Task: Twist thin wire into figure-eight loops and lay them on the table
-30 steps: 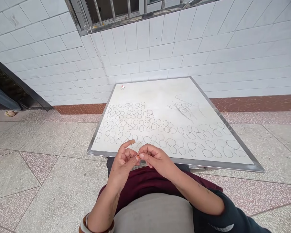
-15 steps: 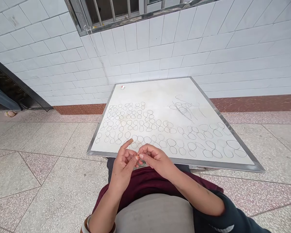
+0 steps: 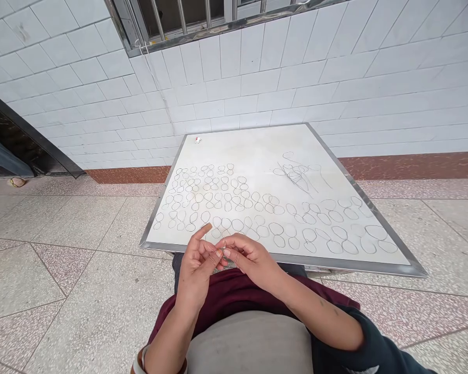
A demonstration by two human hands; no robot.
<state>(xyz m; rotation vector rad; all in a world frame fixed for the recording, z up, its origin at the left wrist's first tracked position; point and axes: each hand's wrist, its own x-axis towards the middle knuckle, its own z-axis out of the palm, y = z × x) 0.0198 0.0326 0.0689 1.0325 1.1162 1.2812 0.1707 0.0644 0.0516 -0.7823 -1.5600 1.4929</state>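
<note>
My left hand [image 3: 197, 265] and my right hand [image 3: 249, 257] meet at the near edge of a white table [image 3: 253, 143] with a metal rim. Thumbs and fingertips are pinched close together, almost touching. Between them is something tiny and thin, too small to name. The left index finger sticks out toward the table while the thumb and other fingers curl in. My right hand has its thumb pressed toward its bent fingers. Many pencil-like ovals are drawn in rows over the tabletop, and a scribble [image 3: 296, 174] lies at its right.
A small white and red object [image 3: 197, 139] sits at the table's far left corner. Behind stands a white tiled wall [image 3: 253, 88] with a barred window [image 3: 187, 21]. A dark doorway [image 3: 19, 140] opens at the left, with a small roundish item [image 3: 17, 182] on the floor beside it.
The fingertips have shifted slightly, with the right fingers reaching a little farther left over the left fingertips. Both hands stay at the same spot; the table is unchanged.
</note>
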